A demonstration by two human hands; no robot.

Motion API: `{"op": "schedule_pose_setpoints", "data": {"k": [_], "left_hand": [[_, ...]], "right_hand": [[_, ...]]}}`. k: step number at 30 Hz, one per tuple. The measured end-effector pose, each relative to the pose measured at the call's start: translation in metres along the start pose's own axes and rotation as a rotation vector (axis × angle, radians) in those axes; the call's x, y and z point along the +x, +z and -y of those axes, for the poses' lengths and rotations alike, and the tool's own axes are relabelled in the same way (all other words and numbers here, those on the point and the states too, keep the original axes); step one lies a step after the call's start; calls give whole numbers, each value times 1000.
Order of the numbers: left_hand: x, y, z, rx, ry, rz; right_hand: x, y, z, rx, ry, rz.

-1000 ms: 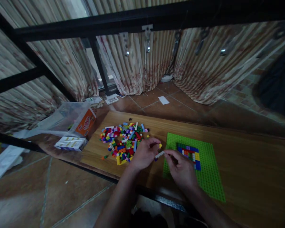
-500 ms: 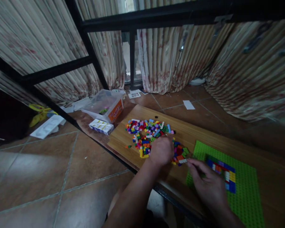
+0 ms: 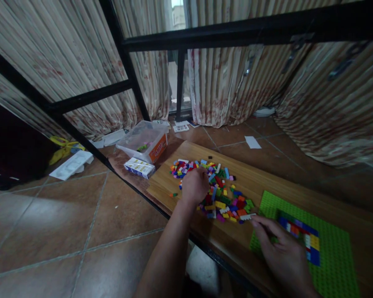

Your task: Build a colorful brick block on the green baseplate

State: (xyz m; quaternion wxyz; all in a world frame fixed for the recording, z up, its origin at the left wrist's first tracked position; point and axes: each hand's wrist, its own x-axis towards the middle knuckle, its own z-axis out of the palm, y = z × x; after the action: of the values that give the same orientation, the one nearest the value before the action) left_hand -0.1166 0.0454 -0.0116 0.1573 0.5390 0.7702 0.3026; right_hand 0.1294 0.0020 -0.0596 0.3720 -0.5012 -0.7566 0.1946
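Observation:
My left hand [image 3: 195,186] is in the pile of loose toy bricks [image 3: 219,205], over its left part. Its fingers curl downward, and whatever they hold is hidden. With thumb and index finger, my right hand [image 3: 281,248] pinches the end of a long white toy brick [image 3: 247,216] at the pile's right edge. Under and beside that hand lies a green baseplate [image 3: 332,244]. A block of blue, yellow, white and red bricks [image 3: 313,241] is fixed on it, partly covered by the hand.
A wooden board [image 3: 251,169] carries the bricks and baseplate. At its left end stand a clear plastic bin [image 3: 143,138] and a small white-and-purple box [image 3: 139,167]. Black metal bars [image 3: 224,35] cross in front of striped curtains. Papers [image 3: 253,142] lie on the tiled floor.
My left hand has moved left across the pile, uncovering bricks in its middle. The white brick stays in my right hand. The whole view has shifted slightly.

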Motion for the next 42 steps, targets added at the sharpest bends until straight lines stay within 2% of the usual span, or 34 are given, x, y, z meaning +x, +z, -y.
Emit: {"op": "schedule_pose_setpoints", "data": {"k": [7,10,15,19,23,27,29,31,36,42], "left_hand": [[25,-47,59,12,-326,-261],[23,-56,75,59,-350,-218],[20,-54,83,75,-259,-69],[19,-52,81,96,-234,-13],[20,-47,71,123,-199,-46],[27,-28,49,174,17,-110],[32,-15,36,207,135,-101],[35,-2,26,259,195,-76],[37,19,14,379,164,-29],[41,25,12,416,105,-36]], "right_hand": [[-2,-2,-3,-28,-77,19],[-3,0,-6,-20,-90,18],[-4,3,-7,-28,-88,31],[-3,4,-4,-44,-147,9],[0,6,-2,-54,-200,-11],[2,6,1,-54,-189,8],[2,5,4,-53,-180,6],[2,4,6,-46,-181,-8],[1,1,9,-20,-166,9],[-1,-3,4,-4,-198,28]]}}
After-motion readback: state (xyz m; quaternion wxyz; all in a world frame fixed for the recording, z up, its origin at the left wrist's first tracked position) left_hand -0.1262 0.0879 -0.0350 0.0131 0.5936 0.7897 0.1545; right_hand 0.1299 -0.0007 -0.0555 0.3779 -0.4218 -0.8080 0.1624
